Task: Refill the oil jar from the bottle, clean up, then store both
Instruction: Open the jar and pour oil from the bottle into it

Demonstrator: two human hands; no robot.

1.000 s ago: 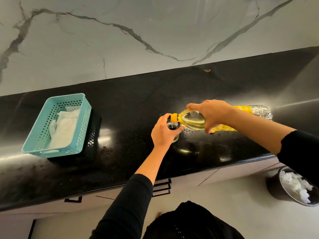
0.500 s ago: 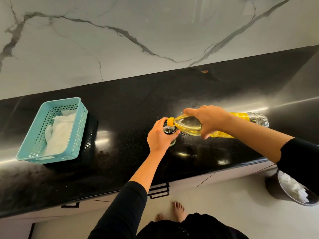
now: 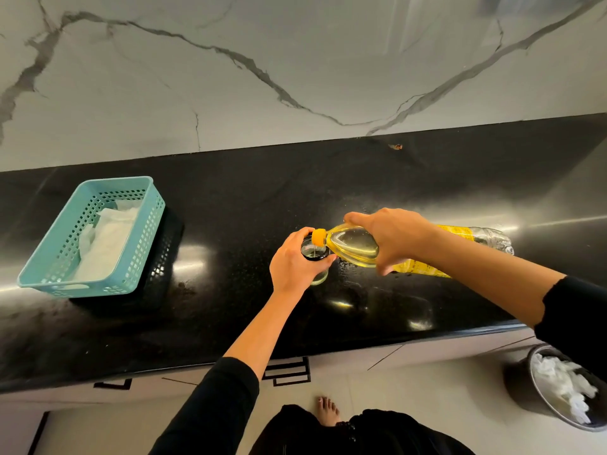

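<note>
- Our left hand [image 3: 292, 264] curls around the small glass oil jar [image 3: 319, 278], which stands upright on the black countertop [image 3: 230, 208] close to its front edge; thumb and fingers wrap the jar just under its dark rim.
- Our right hand [image 3: 394, 238] grips the plastic oil bottle [image 3: 353, 246] around its shoulder, fingers over the top and thumb underneath.
- The bottle lies almost level, with its orange neck [image 3: 318, 237] right over the jar's open mouth and its base pointing away to the right.
- Yellow oil pools in the neck end of the bottle; the far end looks clear.
- A thin thread of oil seems to drop from the neck into the jar.
- A teal basket [image 3: 144, 244] sits well apart on the left of the countertop, with white paper [image 3: 108, 244] lying inside.
- On the floor to the right stands a round bin [image 3: 538, 382] with crumpled white paper [image 3: 565, 385] in it.
</note>
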